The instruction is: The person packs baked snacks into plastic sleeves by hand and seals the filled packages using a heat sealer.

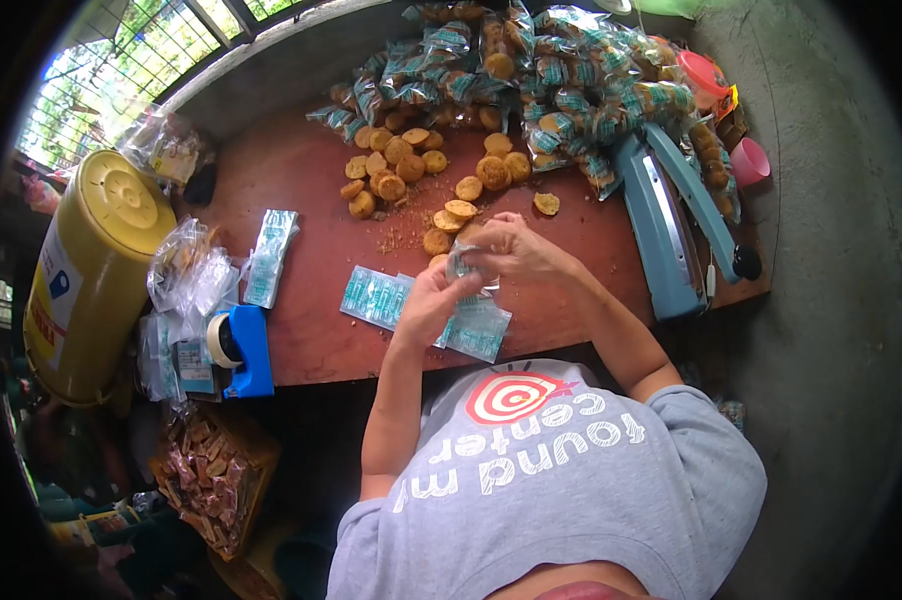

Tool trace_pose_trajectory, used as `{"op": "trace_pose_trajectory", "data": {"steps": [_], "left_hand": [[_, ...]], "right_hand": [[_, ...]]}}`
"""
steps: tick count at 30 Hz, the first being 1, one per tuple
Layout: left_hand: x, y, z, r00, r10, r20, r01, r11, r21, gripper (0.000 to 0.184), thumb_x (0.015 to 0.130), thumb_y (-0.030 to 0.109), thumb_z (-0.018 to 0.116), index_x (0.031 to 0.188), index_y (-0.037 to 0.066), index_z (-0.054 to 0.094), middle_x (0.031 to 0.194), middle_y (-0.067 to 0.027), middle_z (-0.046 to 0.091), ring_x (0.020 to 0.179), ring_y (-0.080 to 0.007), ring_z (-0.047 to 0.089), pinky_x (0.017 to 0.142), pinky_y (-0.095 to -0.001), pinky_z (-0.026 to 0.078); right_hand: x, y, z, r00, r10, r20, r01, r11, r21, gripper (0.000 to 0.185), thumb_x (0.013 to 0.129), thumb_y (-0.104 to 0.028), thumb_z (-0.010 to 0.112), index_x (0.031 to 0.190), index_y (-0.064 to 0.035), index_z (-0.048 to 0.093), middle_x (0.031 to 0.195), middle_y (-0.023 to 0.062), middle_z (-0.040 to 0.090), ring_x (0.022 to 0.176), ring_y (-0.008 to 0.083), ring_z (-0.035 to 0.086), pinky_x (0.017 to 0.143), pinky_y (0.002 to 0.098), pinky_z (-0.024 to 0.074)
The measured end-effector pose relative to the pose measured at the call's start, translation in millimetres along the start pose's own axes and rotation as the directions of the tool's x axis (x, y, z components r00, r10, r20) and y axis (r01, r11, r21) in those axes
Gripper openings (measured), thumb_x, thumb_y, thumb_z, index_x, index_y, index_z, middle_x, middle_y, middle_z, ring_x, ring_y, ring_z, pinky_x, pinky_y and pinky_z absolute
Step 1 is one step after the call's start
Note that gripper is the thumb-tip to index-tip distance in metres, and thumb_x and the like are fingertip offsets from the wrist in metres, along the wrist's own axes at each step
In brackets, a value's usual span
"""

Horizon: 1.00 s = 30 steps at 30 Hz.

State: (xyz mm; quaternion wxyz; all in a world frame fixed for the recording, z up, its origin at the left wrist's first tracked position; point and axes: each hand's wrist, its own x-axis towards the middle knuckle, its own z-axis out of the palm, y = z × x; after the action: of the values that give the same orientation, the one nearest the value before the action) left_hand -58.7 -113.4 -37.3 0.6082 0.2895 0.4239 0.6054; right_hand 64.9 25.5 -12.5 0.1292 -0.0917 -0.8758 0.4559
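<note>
My left hand (pixel 434 303) is closed on a small clear plastic packet (pixel 458 262), holding it up over the table. At the packet's mouth, the fingers of my right hand (pixel 516 247) are bent and pressed together; what they pinch is hidden. Beneath my left hand lie flat printed packets (pixel 375 296) with green lettering. Round golden biscuits (pixel 458 210) sit just beyond my hands. A larger group of loose biscuits (pixel 391 170) is further back, with crumbs around it. One biscuit (pixel 546 204) lies apart on the right.
Filled biscuit packs (pixel 571 75) are heaped at the back. A blue heat sealer (pixel 661 240) stands at the right edge of the reddish table (pixel 311 345). On the left are a stack of packets (pixel 270 258), a blue tape dispenser (pixel 251 350) and a yellow drum (pixel 96 270).
</note>
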Motion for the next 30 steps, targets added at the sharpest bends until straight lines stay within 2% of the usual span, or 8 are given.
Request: {"op": "trace_pose_trajectory", "data": {"steps": [4, 6, 8, 11, 13, 23, 25, 30], "left_hand": [[-31, 37, 1, 0.996, -0.047, 0.079, 0.037, 0.992, 0.124, 0.04, 0.08, 0.016, 0.064, 0.114, -0.002, 0.05, 0.094, -0.0068, 0.06, 0.078, -0.0122, 0.059, 0.065, -0.0259, 0.049], [-68, 73, -9, 0.899, 0.223, 0.376, -0.16, 0.968, -0.191, 0.037, 0.082, 0.013, 0.06, 0.113, -0.003, 0.05, 0.09, -0.0072, 0.06, 0.074, -0.0126, 0.059, 0.06, -0.0247, 0.048], [-97, 108, -8, 0.657, 0.423, 0.624, -0.221, 0.9, -0.377, 0.042, 0.087, 0.018, 0.051, 0.122, -0.002, 0.04, 0.093, -0.0145, 0.06, 0.075, -0.0217, 0.06, 0.064, -0.0306, 0.049], [-122, 173, 29, 0.238, 0.431, 0.87, -0.271, 0.89, -0.367, 0.05, 0.093, 0.024, 0.038, 0.135, 0.001, 0.025, 0.097, -0.0254, 0.06, 0.077, -0.0352, 0.061, 0.068, -0.0394, 0.05], [-155, 194, 67, 0.33, 0.469, 0.819, -0.459, 0.838, -0.295, 0.061, 0.078, 0.002, 0.055, 0.135, 0.014, 0.036, 0.08, -0.0169, 0.063, 0.052, -0.0137, 0.059, 0.042, -0.0154, 0.046], [-156, 223, 92, 0.281, 0.331, 0.901, -0.335, 0.913, -0.232, 0.051, 0.076, 0.0, 0.054, 0.125, 0.009, 0.045, 0.072, -0.016, 0.061, 0.046, -0.0095, 0.053, 0.037, -0.0156, 0.04], [-157, 224, 91, 0.285, 0.383, 0.879, -0.36, 0.892, -0.272, 0.052, 0.076, 0.001, 0.054, 0.126, 0.01, 0.043, 0.071, -0.0152, 0.061, 0.045, -0.0092, 0.052, 0.037, -0.0149, 0.039], [-159, 225, 98, 0.335, 0.349, 0.875, -0.361, 0.905, -0.223, 0.056, 0.074, 0.0, 0.054, 0.127, 0.012, 0.042, 0.07, -0.0143, 0.061, 0.044, -0.0089, 0.052, 0.036, -0.0141, 0.039]], "right_hand": [[-5, -8, -10, 0.989, 0.024, -0.144, 0.032, 0.928, 0.371, 0.03, 0.084, -0.023, 0.061, 0.109, -0.0065, 0.059, 0.085, 0.0027, 0.061, 0.079, 0.0082, 0.056, 0.073, 0.0244, 0.0426], [-11, -3, -22, 0.969, 0.113, -0.218, 0.044, 0.791, 0.61, 0.037, 0.085, -0.018, 0.061, 0.118, -0.0057, 0.05, 0.084, -0.0027, 0.054, 0.08, 0.0046, 0.052, 0.07, 0.0196, 0.0424], [-19, 0, -27, 0.964, 0.143, -0.224, 0.028, 0.784, 0.62, 0.038, 0.086, -0.017, 0.06, 0.119, -0.0042, 0.049, 0.084, -0.0022, 0.053, 0.082, 0.0054, 0.052, 0.072, 0.0199, 0.0425], [-22, -4, -27, 0.964, 0.159, -0.212, 0.019, 0.756, 0.654, 0.04, 0.086, -0.017, 0.059, 0.121, -0.0024, 0.047, 0.085, -0.0009, 0.053, 0.083, 0.0068, 0.053, 0.075, 0.0208, 0.0427], [-23, -6, -24, 0.975, 0.122, -0.185, 0.035, 0.741, 0.671, 0.041, 0.086, -0.017, 0.059, 0.122, -0.0026, 0.045, 0.085, -0.0002, 0.053, 0.084, 0.0075, 0.053, 0.075, 0.0219, 0.0423], [-25, -10, -18, 0.977, 0.111, -0.182, 0.042, 0.738, 0.674, 0.046, 0.086, -0.017, 0.059, 0.125, -0.0029, 0.041, 0.083, 0.0016, 0.054, 0.082, 0.0084, 0.053, 0.074, 0.0231, 0.0418], [-26, -5, -15, 0.969, 0.086, -0.232, 0.092, 0.746, 0.66, 0.043, 0.086, -0.016, 0.059, 0.124, -0.0042, 0.041, 0.081, -0.0001, 0.053, 0.073, 0.0078, 0.056, 0.059, 0.0196, 0.0402], [-28, -15, -18, 0.972, 0.13, -0.195, 0.031, 0.751, 0.659, 0.046, 0.085, -0.016, 0.059, 0.125, -0.003, 0.041, 0.082, 0.0016, 0.054, 0.081, 0.0082, 0.053, 0.073, 0.0228, 0.0419]]}}
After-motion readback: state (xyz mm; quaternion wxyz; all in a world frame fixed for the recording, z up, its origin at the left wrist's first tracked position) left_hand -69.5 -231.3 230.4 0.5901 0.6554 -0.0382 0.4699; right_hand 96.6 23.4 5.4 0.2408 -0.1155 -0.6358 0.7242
